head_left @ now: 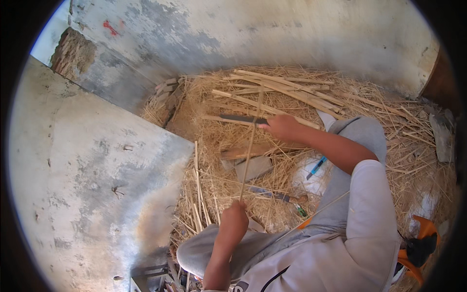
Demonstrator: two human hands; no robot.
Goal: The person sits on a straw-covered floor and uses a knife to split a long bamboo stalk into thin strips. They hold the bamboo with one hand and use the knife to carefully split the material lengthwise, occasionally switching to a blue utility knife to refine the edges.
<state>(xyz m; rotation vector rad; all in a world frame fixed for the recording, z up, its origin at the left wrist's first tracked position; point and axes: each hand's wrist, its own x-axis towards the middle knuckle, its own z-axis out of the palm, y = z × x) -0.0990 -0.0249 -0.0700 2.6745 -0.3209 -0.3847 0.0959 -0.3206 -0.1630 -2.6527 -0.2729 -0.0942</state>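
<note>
In my left hand (233, 221), closed into a fist, is the lower end of a thin bamboo strip (249, 158). The strip stands away from me, up past the middle of the view. My right hand (283, 127) is wrapped round the handle of a knife with a long dark blade (236, 118). The blade points left and crosses the strip above its middle; I cannot tell how deep it sits. Below the crossing, a grey block (254, 168) lies in the shavings beside a brown piece of wood (247, 151).
Split bamboo lengths (287, 90) lie in a pile at the far side. A blue utility knife (316, 167) and a second blade with a wooden handle (272, 194) rest near my legs. Pale walls (97, 175) close in left and far. An orange-and-black object (422, 248) stands at right.
</note>
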